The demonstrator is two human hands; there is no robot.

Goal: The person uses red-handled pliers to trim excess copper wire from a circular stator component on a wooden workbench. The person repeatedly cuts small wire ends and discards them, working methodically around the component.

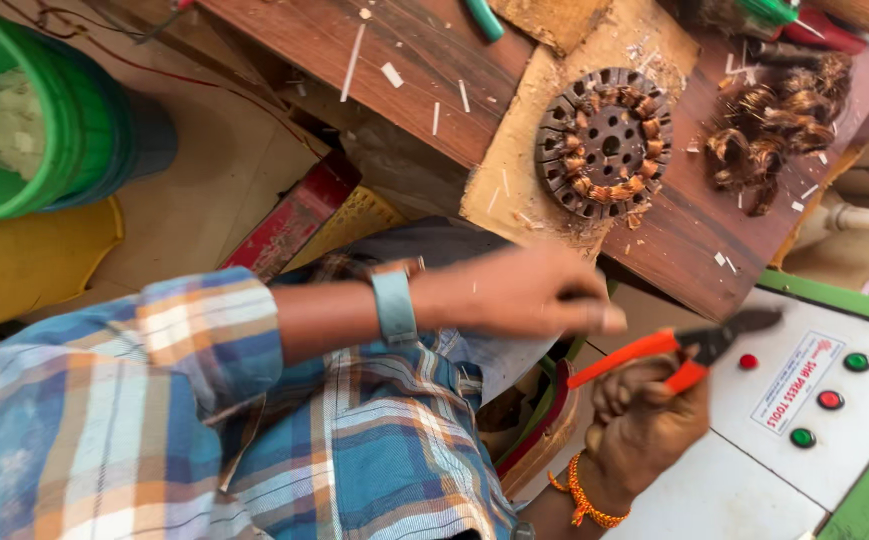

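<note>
**Gripping orange-handled pliers at lower right of the frame**

Looking down through the head camera, I am seeing the right hand sitting at lower right, its fingers curling tight around the orange handles of the pliers, whose dark nose is pointing toward the right edge over a white control panel with red and green buttons. The left hand is stretching across the middle of the frame just above the pliers' handles, fingers drawn together; I cannot tell whether it is pinching anything. A wound motor stator is lying on cardboard on the wooden bench at upper centre, well apart from both hands. Loose copper coils are lying at upper right, and a green bucket is standing at upper left.
</note>
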